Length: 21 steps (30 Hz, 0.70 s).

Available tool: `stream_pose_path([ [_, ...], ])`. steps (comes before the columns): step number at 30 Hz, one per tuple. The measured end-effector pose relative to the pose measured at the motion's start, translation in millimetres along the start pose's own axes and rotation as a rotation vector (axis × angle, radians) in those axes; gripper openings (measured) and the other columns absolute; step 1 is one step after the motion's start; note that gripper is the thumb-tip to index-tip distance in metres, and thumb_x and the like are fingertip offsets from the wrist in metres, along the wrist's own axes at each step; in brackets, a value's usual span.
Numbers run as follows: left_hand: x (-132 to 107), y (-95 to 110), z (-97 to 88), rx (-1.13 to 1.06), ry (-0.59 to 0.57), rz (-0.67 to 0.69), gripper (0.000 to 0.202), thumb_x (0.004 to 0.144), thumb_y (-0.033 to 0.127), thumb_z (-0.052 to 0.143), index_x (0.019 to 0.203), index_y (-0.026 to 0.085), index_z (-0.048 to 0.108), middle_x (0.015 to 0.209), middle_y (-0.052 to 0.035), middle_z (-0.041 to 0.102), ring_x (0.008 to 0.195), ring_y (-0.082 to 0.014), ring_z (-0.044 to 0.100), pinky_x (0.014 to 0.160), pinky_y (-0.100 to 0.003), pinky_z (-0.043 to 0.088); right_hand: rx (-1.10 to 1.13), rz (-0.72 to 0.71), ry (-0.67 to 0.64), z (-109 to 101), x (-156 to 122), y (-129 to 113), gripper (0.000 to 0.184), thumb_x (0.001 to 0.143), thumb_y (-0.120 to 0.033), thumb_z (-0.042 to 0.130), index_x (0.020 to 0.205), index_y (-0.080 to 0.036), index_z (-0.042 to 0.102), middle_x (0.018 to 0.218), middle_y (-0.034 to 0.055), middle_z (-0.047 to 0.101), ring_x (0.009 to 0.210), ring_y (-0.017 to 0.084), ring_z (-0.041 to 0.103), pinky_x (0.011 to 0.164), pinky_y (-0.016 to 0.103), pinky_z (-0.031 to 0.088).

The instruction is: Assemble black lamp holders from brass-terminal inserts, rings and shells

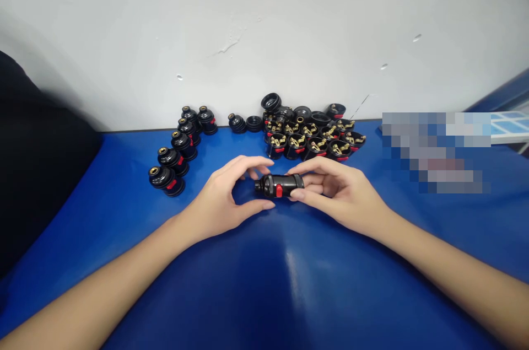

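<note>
A black lamp holder with a red switch lies sideways in the air above the blue table, its narrow domed cap pointing left. My right hand grips its wide end between thumb and fingers. Around the cap end curves my left hand, thumb and fingers apart, seemingly not touching it. Behind the hands stand several open lamp holder bodies with brass contacts and red switches. Beside them are loose black domed caps and black rings.
Several closed lamp holders stand in a slanting row at the left on the blue table. A pale wall rises behind. Dark cloth hangs at far left. On the right lie a blurred-out item and a white-framed rack.
</note>
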<state>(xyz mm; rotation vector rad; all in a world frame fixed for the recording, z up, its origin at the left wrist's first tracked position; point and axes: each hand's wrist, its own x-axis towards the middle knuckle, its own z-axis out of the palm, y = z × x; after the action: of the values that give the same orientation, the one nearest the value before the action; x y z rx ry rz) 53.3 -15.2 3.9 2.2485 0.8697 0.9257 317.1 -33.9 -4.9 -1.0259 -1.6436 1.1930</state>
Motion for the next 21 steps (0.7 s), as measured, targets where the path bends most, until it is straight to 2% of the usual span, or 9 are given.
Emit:
stream_pose_path([
  [2, 0.0, -0.6, -0.3, -0.006, 0.012, -0.004, 0.068, 0.086, 0.039, 0.091, 0.145, 0.026, 0.058, 0.127, -0.0082, 0.076, 0.111, -0.0239, 0.071, 0.102, -0.04, 0.055, -0.003, -0.002, 0.002, 0.1, 0.4, -0.4, 0.036, 0.086, -0.042, 0.091, 0.112, -0.023, 0.074, 0.098, 0.0074, 0.084, 0.085, 0.024, 0.084, 0.079, 0.035, 0.071],
  [6, 0.5, -0.4, -0.4, 0.053, -0.035, -0.069, 0.031, 0.099, 0.038, 0.077, 0.127, 0.026, 0.07, 0.112, -0.0046, 0.079, 0.105, -0.0223, 0.072, 0.101, -0.041, 0.054, 0.004, -0.004, -0.017, 0.0, 0.9, -0.8, 0.035, 0.086, -0.041, 0.091, 0.111, -0.023, 0.075, 0.099, 0.0072, 0.084, 0.086, 0.023, 0.084, 0.081, 0.035, 0.071],
  [7, 0.6, -0.4, -0.4, 0.053, -0.043, -0.063, 0.027, 0.1, 0.036, 0.077, 0.124, 0.025, 0.071, 0.111, -0.0042, 0.079, 0.103, -0.0215, 0.071, 0.1, -0.04, 0.054, 0.003, -0.01, -0.013, 0.0, 0.9, -0.6, 0.035, 0.086, -0.041, 0.091, 0.111, -0.023, 0.075, 0.099, 0.007, 0.084, 0.086, 0.023, 0.084, 0.08, 0.035, 0.071],
  [11, 0.3, -0.1, 0.2, 0.032, -0.009, -0.039, 0.052, 0.091, 0.036, 0.087, 0.136, 0.024, 0.062, 0.124, -0.0069, 0.075, 0.111, -0.023, 0.069, 0.099, -0.038, 0.054, -0.004, -0.014, 0.004, 0.1, 1.2, 0.7, 0.035, 0.086, -0.043, 0.091, 0.11, -0.024, 0.075, 0.1, 0.007, 0.084, 0.086, 0.024, 0.084, 0.08, 0.036, 0.072],
  [12, 0.1, 0.1, 0.3, 0.033, -0.008, -0.056, 0.052, 0.092, 0.037, 0.085, 0.137, 0.025, 0.062, 0.126, -0.0072, 0.075, 0.112, -0.0234, 0.068, 0.099, -0.039, 0.054, -0.004, -0.012, 0.003, 0.0, 1.3, 0.9, 0.036, 0.086, -0.044, 0.091, 0.111, -0.024, 0.075, 0.1, 0.0071, 0.084, 0.086, 0.024, 0.084, 0.08, 0.036, 0.072],
  [16, -0.4, 1.0, 1.1, 0.04, -0.05, -0.102, 0.027, 0.101, 0.037, 0.074, 0.124, 0.025, 0.069, 0.111, -0.0047, 0.076, 0.103, -0.0212, 0.069, 0.095, -0.037, 0.055, -0.004, -0.008, -0.004, -0.3, 1.8, 1.1, 0.038, 0.085, -0.045, 0.092, 0.111, -0.023, 0.075, 0.099, 0.0073, 0.084, 0.087, 0.024, 0.084, 0.081, 0.037, 0.072],
  [17, -0.5, 1.3, 1.3, 0.037, -0.046, -0.092, 0.029, 0.099, 0.036, 0.076, 0.124, 0.024, 0.069, 0.112, -0.0047, 0.076, 0.102, -0.0211, 0.069, 0.094, -0.036, 0.055, 0.0, -0.007, 0.001, -0.4, 1.9, 1.1, 0.038, 0.085, -0.045, 0.092, 0.111, -0.023, 0.075, 0.099, 0.0071, 0.084, 0.086, 0.024, 0.084, 0.081, 0.036, 0.072],
  [20, -0.1, 2.3, 1.6, 0.014, -0.005, -0.096, 0.051, 0.094, 0.037, 0.083, 0.138, 0.024, 0.06, 0.121, -0.0066, 0.077, 0.107, -0.0227, 0.07, 0.097, -0.038, 0.055, 0.012, 0.005, 0.007, -0.4, 1.9, 1.1, 0.038, 0.085, -0.044, 0.092, 0.112, -0.024, 0.075, 0.099, 0.0066, 0.084, 0.087, 0.024, 0.084, 0.082, 0.037, 0.072],
  [21, 0.1, 2.6, 1.5, 0.011, -0.003, -0.103, 0.049, 0.097, 0.038, 0.079, 0.14, 0.024, 0.06, 0.12, -0.0067, 0.078, 0.107, -0.0228, 0.07, 0.098, -0.039, 0.055, 0.015, 0.009, 0.003, -0.4, 1.8, 1.1, 0.038, 0.085, -0.044, 0.092, 0.112, -0.024, 0.075, 0.1, 0.0066, 0.084, 0.088, 0.025, 0.084, 0.082, 0.037, 0.072],
])
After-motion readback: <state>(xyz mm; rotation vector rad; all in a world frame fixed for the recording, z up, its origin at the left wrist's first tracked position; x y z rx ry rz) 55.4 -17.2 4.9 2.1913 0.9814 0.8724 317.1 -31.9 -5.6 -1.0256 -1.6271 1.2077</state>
